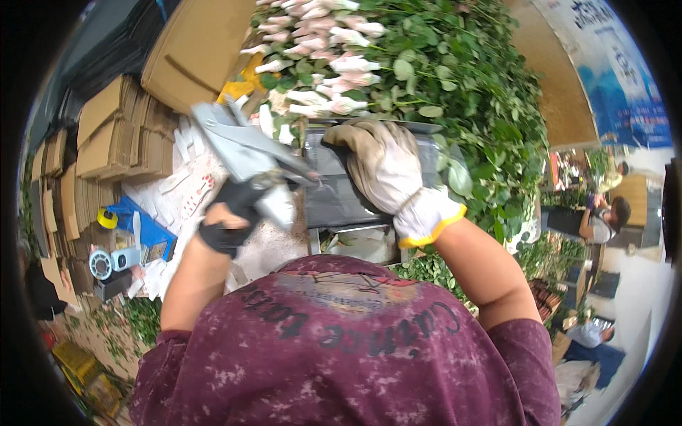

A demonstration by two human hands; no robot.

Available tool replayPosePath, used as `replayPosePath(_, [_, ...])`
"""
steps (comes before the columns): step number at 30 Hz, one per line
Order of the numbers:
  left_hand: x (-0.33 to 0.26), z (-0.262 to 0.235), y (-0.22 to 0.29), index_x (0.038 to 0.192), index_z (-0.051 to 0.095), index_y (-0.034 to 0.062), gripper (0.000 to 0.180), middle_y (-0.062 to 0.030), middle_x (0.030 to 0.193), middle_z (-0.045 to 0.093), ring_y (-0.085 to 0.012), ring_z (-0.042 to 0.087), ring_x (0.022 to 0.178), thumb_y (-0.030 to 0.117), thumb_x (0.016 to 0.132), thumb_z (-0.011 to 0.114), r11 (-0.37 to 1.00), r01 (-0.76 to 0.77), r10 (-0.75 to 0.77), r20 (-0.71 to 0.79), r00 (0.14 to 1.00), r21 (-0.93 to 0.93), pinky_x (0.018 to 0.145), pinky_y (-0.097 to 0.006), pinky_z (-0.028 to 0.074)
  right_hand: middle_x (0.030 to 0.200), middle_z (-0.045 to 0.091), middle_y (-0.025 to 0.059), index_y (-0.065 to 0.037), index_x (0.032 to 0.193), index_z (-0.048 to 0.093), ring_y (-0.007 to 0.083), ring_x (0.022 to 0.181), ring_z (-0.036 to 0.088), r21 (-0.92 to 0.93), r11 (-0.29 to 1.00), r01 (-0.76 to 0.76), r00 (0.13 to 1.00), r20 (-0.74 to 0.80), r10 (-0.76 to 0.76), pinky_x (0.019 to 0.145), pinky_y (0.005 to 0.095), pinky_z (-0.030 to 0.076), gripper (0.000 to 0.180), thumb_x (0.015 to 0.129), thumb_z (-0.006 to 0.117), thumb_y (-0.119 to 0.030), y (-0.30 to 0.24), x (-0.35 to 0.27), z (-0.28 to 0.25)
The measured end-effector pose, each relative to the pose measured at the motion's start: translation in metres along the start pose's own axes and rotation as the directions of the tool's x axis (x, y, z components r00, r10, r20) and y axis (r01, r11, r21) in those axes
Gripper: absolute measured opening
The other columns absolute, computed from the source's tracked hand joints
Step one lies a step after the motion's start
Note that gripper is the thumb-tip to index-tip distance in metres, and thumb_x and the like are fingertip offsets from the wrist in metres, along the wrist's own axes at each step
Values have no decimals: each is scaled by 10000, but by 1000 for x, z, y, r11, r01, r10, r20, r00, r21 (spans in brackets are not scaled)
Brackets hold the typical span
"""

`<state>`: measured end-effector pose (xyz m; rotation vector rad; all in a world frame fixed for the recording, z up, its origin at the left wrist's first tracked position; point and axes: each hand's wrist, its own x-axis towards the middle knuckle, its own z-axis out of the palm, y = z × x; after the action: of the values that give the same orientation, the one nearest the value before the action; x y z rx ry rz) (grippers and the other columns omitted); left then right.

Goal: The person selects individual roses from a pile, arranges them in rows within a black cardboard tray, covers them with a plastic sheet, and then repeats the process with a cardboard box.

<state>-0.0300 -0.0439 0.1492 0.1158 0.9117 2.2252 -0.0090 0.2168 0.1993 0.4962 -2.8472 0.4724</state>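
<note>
1. The left hand (229,216), in a black fingerless glove, has its fingers wrapped tight round the handle of a grey staple gun (245,153), which tilts up and to the left.
2. The right hand (383,167), in a soiled white glove with a yellow cuff, lies palm down with fingers curled over the edge of a dark grey sheet (334,192).
3. Beyond lie white-wrapped pink rosebuds (320,50) among green leaves (483,92).
4. Flat brown cardboard (114,142) is stacked at the left.
</note>
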Motion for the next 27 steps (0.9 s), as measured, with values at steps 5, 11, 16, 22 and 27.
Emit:
replayPosePath(5, [81,67,-69,1201,598,-6,351,-70,1053,656,-190,626,981,238,952,635,711,-466,355,304,884,527,870,-339,503,954,718,123,-26,995,693,220,894,691,630,757,-171,985,85,151,782,329,538,191,856,566,1,68,-32,-32])
replayPosePath(11, [84,77,-83,1214,534,-12,405,-111,1079,630,-211,606,972,247,931,662,611,-361,320,197,927,705,849,-350,506,1085,657,231,-4,1205,586,320,1023,658,46,944,-327,931,-159,330,913,365,514,472,777,689,-173,54,-67,-125])
replayPosePath(16, [93,93,-68,1348,494,42,619,-260,1307,539,-411,536,1189,418,885,659,-1,-361,-65,360,931,933,1049,-449,393,1249,595,241,4,1429,378,370,1117,616,498,867,21,994,85,-72,993,393,494,828,696,743,-114,30,-37,-88])
replayPosePath(22, [100,101,-76,1470,425,124,785,-244,1465,388,-449,338,1346,454,806,682,-572,-400,49,517,855,716,1125,-561,236,1175,642,226,-46,1387,436,357,1023,660,285,948,-139,977,196,84,887,425,546,615,782,540,-23,92,-87,-157])
replayPosePath(27, [102,101,-77,1372,558,188,605,-161,1428,469,-379,430,1290,345,806,704,-482,-345,157,467,870,805,1091,-484,315,1052,686,195,-74,1328,453,381,970,671,-246,916,-318,627,670,398,799,458,541,624,736,645,-130,96,-89,-147])
